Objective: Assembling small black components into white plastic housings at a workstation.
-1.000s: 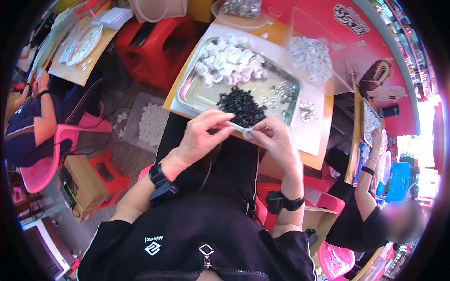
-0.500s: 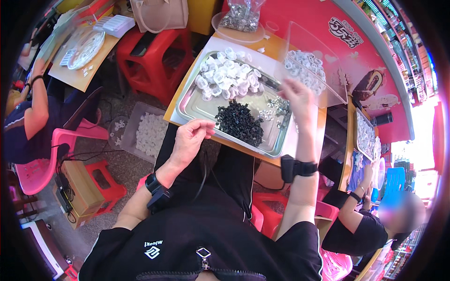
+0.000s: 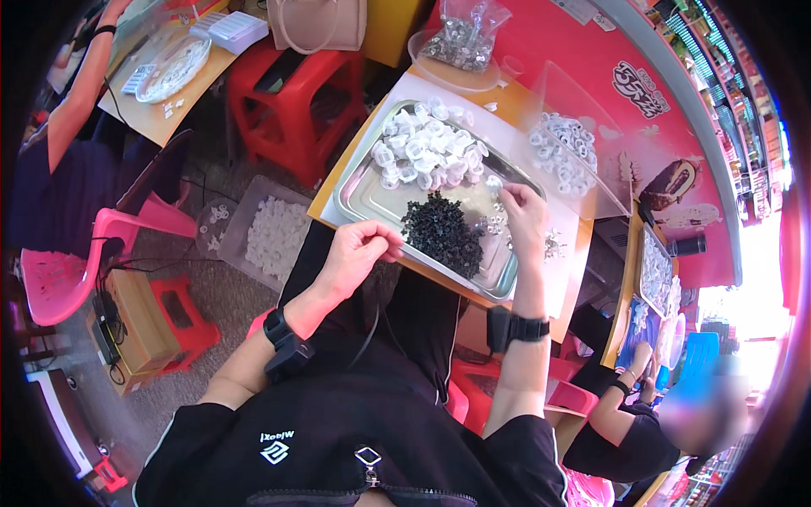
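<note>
My left hand (image 3: 359, 256) is at the near left edge of a metal tray (image 3: 353, 199), its thumb and fingers pinched together; whatever lies between them is too small to make out. Over the tray's right side, my right hand (image 3: 525, 221) is closed, with a small white plastic piece (image 3: 494, 182) at its fingertips. In the tray a heap of white plastic ring-like pieces (image 3: 429, 148) fills the far part. A pile of small black parts (image 3: 442, 234) sits nearer me. Small shiny clear or metal parts (image 3: 492, 225) lie beside it, partly behind my right hand.
Right of the tray stands a clear bin (image 3: 610, 182) of translucent rings (image 3: 564, 152). Beyond the tray, a bag of metal parts (image 3: 463, 42) rests in a round dish. A red stool (image 3: 291, 110) and a floor bin of white pieces (image 3: 274, 237) are left. Co-workers sit either side.
My right hand has come down and left from beside the clear bin to over the tray, with a white piece now at its fingertips. My left hand stays pinched near the tray edge.
</note>
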A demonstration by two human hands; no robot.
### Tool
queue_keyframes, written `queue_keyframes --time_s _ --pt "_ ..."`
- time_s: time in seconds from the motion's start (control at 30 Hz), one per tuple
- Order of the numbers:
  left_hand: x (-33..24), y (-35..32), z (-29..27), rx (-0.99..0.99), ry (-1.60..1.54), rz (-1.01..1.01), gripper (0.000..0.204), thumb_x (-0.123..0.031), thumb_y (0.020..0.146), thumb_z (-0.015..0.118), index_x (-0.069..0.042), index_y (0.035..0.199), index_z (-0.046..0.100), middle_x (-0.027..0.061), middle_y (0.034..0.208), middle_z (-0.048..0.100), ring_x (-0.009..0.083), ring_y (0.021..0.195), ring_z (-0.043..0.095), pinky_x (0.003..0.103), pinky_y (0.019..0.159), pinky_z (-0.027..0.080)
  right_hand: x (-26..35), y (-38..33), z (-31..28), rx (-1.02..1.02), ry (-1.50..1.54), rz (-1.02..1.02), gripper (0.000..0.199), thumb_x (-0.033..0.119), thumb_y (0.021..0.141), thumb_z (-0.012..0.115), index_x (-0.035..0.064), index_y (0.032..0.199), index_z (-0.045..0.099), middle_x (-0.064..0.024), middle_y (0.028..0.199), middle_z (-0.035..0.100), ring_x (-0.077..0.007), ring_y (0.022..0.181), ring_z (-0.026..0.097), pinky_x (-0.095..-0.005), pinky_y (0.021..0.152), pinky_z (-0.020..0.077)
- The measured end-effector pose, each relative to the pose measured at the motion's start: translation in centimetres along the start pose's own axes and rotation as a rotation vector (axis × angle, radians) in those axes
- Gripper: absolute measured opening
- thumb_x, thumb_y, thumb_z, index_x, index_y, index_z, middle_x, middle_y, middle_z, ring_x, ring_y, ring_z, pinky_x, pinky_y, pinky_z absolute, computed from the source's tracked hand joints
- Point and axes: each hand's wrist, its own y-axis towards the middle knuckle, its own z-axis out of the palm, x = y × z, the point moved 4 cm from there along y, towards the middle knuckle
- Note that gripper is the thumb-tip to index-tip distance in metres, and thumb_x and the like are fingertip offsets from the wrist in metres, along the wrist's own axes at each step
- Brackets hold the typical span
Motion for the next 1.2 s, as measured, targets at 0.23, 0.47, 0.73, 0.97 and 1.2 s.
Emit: queue_keyframes --time_s 0.23,0.47,0.73,0.97,1.2 --pt "-1.3 1.2 4.5 0.127 -0.188 -0.026 0.024 -0.002 0.091 0.061 0.0 0.115 0.062 0.006 0.105 0.067 0.0115 0.092 0.065 0.024 0.08 0.052 0.1 -6.6 1.4 0.071 0.554 0.123 0.012 0.006 0.086 0.069 -0.0004 0.095 0.066 0.0011 0.083 0.063 -0.0033 0.073 0.053 -0.0182 0.066 0.0426" --pt "0.3 0.8 4.8 0.103 -0.322 -0.028 0.034 -0.004 0.09 0.064 0.0 0.123 0.058 0.0069 0.103 0.067 0.0099 0.091 0.063 0.023 0.084 0.052 5.8 -12.6 4.8 -0.04 0.111 -0.331 0.012 0.002 0.079 0.071 0.001 0.091 0.066 -0.0084 0.09 0.063 -0.0147 0.069 0.059 -0.0283 0.063 0.0499" --pt "1.3 0.2 2.6 0.054 -0.548 -0.274 0.026 -0.018 0.096 0.056 0.001 0.114 0.061 0.011 0.103 0.067 0.0163 0.086 0.067 0.027 0.078 0.056 1.3 -8.9 0.6 -0.034 0.042 -0.206 0.013 0.007 0.083 0.068 0.0025 0.095 0.07 -0.0107 0.09 0.067 -0.0208 0.082 0.064 -0.0292 0.074 0.0494" --pt "1.6 -0.2 2.8 0.078 -0.582 -0.311 0.026 -0.018 0.097 0.055 0.0 0.115 0.06 0.0138 0.105 0.067 0.0166 0.084 0.068 0.026 0.072 0.057 -0.6 -3.4 -0.3 0.019 -0.387 -0.192 0.016 0.019 0.084 0.062 0.0053 0.091 0.069 -0.0136 0.093 0.064 -0.031 0.091 0.062 -0.0378 0.079 0.0487" --pt "1.2 -0.3 2.2 0.091 -0.585 -0.325 0.03 -0.018 0.097 0.055 0.001 0.12 0.057 0.013 0.106 0.067 0.0167 0.086 0.067 0.026 0.074 0.057 -2.5 -1.5 3.0 0.171 -0.719 -0.132 0.017 0.02 0.081 0.061 0.0061 0.088 0.068 -0.0137 0.094 0.064 -0.031 0.095 0.062 -0.0402 0.082 0.0477"
